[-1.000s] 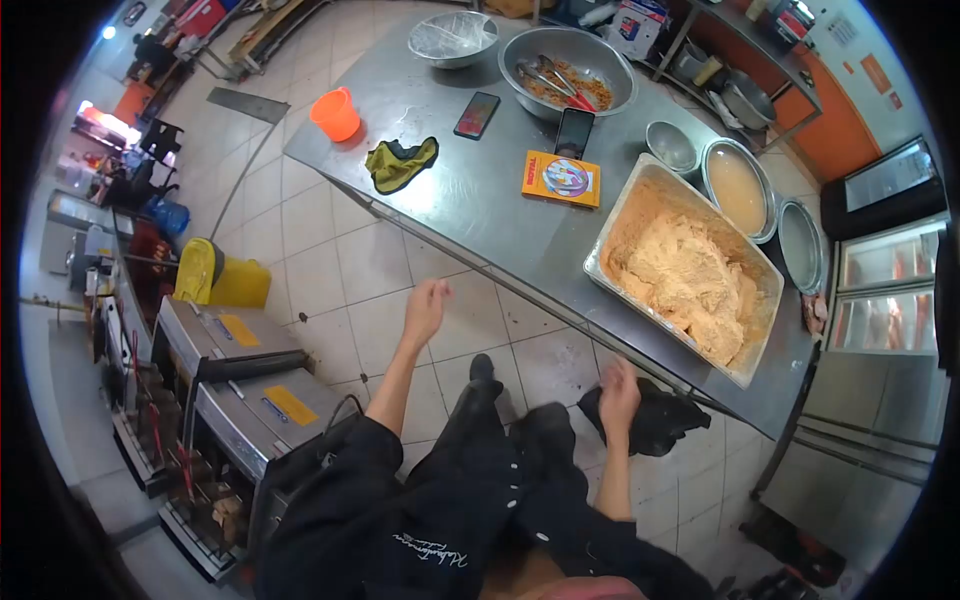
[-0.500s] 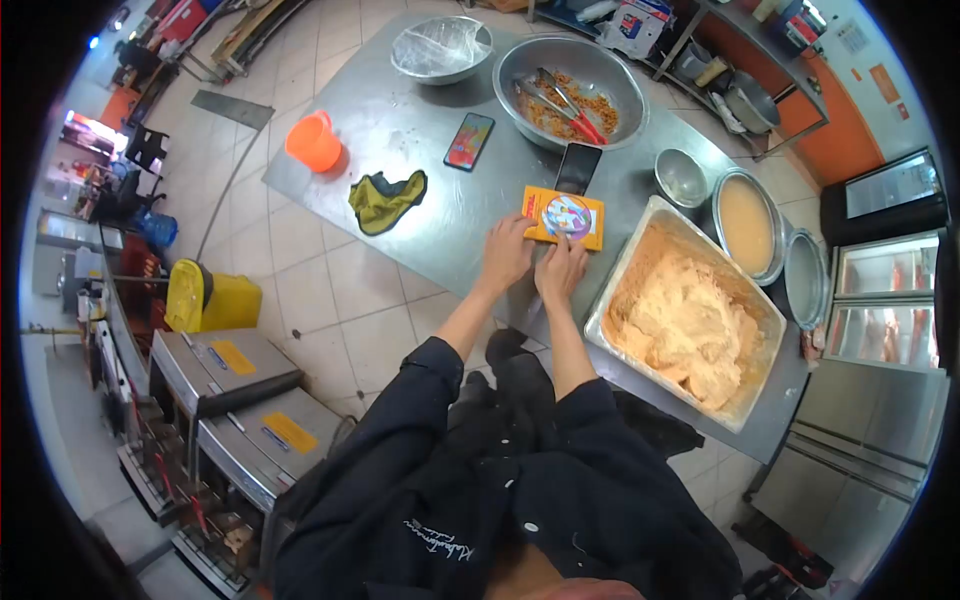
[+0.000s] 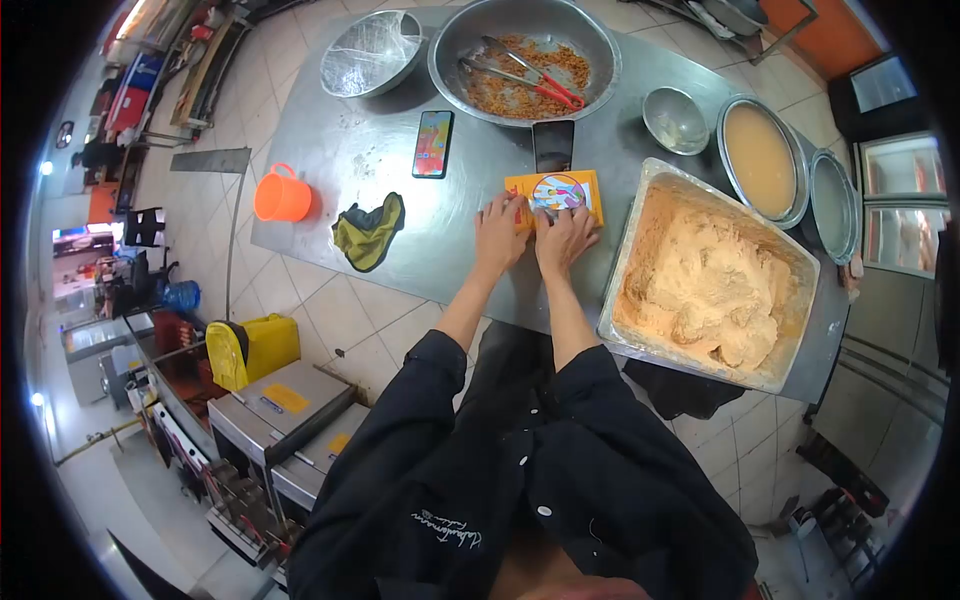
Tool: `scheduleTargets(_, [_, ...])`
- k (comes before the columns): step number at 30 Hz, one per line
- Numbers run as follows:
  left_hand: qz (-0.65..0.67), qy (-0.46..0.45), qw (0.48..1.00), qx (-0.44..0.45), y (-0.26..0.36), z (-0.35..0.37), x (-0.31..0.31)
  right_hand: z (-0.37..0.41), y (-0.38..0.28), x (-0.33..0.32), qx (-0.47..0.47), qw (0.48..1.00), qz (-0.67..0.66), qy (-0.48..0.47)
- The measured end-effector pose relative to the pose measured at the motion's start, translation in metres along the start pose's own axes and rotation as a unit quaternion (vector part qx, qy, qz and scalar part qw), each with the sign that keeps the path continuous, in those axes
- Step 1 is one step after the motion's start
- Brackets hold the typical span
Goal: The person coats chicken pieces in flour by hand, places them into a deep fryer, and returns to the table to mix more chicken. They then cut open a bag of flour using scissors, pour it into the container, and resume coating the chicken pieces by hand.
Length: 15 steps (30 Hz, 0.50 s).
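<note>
An orange-yellow box (image 3: 586, 190) with a round picture lies on the steel table (image 3: 450, 245), near its front edge. My left hand (image 3: 502, 234) is on the box's left front part, fingers curled against it. Beside it, my right hand (image 3: 562, 240) presses its fingers together at the box's front middle. Both hands grip the box. Just behind it lies a dark phone (image 3: 553, 146). A second phone with a lit colourful screen (image 3: 432, 145) is farther left.
Right: a tray of floury mixture (image 3: 715, 290), a small bowl (image 3: 674, 121), a bowl of tan liquid (image 3: 757, 160). Back: a large bowl with tongs (image 3: 525, 78), a wrapped bowl (image 3: 372, 55). Left: an orange cup (image 3: 282, 194), a green-black cloth (image 3: 368, 232).
The camera view has turned and shifted, so the table appears rotated. Both hands stay at the box, with the right fingers drawn in closer to its front middle.
</note>
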<state>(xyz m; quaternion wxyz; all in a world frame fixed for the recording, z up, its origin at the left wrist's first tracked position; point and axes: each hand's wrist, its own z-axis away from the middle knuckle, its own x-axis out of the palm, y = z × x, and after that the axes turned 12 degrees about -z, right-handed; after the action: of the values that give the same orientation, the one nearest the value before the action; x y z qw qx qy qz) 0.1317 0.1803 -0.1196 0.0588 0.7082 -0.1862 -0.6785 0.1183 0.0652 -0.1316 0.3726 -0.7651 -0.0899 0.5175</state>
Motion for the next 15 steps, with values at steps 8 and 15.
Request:
scheduleTargets(8, [0.006, 0.018, 1.0, 0.009, -0.004, -0.013, -0.001, -0.007, 0.011, 0.015, -0.032, 0.998, -0.037, 0.027])
scheduleTargets(15, [-0.007, -0.004, 1.0, -0.013, 0.002, -0.019, -0.006, -0.004, 0.036, 0.011, 0.054, 0.971, -0.221, -0.072])
